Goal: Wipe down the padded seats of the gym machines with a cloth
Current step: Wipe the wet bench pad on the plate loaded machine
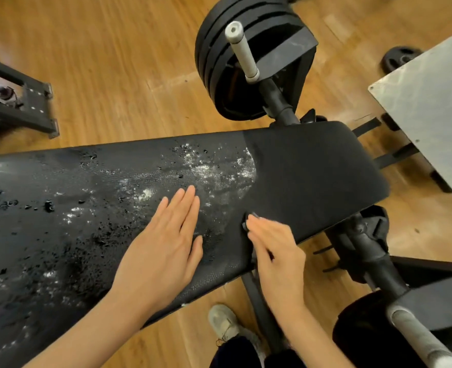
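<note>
On pad (73, 208), left hand (163, 245) laid flat, fingers straight. Black cloth (312, 176) spread over pad end, edge pinched by right hand (275, 251). Wiping under way; next, cloth dragged across speckled area.

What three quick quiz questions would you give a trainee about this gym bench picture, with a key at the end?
1. True or false: the left hand lies flat, fingers straight, on the worn pad.
2. Which part of the pad does the black cloth cover? A) the end near the weight plates; B) the far left end; C) the whole pad.
3. Fill in: the fingertips of the right hand meet the edge of the ___.

Key: 1 true; 2 A; 3 cloth.
</note>
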{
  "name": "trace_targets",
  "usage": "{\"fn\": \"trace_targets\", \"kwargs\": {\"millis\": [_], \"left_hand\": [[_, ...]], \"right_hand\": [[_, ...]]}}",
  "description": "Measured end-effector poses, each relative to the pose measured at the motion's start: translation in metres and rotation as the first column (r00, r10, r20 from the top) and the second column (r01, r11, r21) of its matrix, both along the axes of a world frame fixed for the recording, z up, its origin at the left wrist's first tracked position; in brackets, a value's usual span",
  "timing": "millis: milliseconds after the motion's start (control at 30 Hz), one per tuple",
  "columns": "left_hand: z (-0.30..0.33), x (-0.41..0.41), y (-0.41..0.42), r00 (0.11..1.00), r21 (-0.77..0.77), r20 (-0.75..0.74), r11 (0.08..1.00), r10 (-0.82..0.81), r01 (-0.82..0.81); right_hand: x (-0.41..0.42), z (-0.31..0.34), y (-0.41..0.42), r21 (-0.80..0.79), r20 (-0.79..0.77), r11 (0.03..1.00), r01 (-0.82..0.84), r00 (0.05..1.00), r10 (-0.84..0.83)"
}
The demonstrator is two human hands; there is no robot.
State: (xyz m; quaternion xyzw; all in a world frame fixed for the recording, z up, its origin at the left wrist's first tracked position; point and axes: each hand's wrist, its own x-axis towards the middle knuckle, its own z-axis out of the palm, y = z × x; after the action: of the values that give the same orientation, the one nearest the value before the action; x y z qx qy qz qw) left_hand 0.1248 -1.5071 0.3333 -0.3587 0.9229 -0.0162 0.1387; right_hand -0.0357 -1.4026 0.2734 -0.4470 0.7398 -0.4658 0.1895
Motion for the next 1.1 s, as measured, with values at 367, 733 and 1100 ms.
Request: {"fn": "trace_targets", "kwargs": {"millis": [367,733,1100], "left_hand": [[-0.002,-0.001,-0.002,1.000,0.032,-0.006,1.000,-0.001,0.001],[0.006,-0.006,0.000,0.999,0.054,0.038,0.998,0.025,-0.027],[0.009,-0.007,0.001,0.998,0.063,0.039,0.996,0.058,-0.060]], "right_hand": [[0.005,0.003,0.004,-0.003,-0.008,0.995,-0.105,0.994,0.105],[-0.012,0.003,0.005,-0.010,0.065,0.972,-0.234,0.970,0.234],[-0.022,0.000,-0.012,-0.057,0.064,0.956,-0.286,0.955,0.290]]}}
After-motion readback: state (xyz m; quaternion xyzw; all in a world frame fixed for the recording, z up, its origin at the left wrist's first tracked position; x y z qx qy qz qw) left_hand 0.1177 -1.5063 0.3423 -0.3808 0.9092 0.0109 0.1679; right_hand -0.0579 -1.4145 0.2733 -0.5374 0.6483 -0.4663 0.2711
